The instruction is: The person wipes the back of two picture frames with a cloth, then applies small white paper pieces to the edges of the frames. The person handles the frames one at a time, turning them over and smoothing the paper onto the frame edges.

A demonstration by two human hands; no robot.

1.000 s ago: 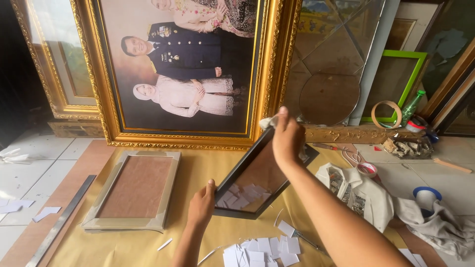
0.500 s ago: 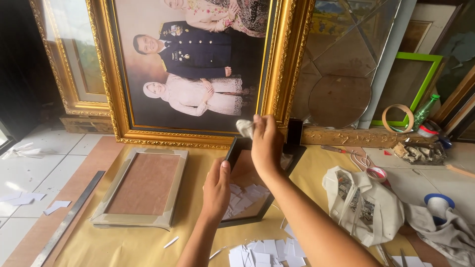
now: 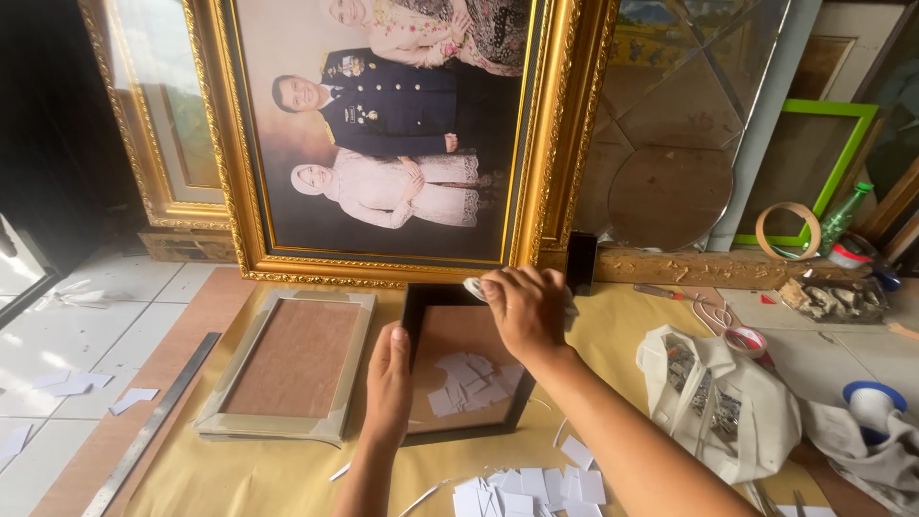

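Because it carries a pane of glass in a thin black moulding, the black frame (image 3: 464,369) looks light and stiff but fragile, best held by its outer edges rather than the slippery pane. It lies flat on the tan paper, right under both hands, its glass mirroring the white paper scraps (image 3: 526,488) nearer the body. The left hand (image 3: 390,383) rests flat and open on its left edge. The right hand (image 3: 526,308), fingers curled, presses a small white cloth (image 3: 476,286) at the top edge. Beyond the left hand lies a silver frame (image 3: 292,369).
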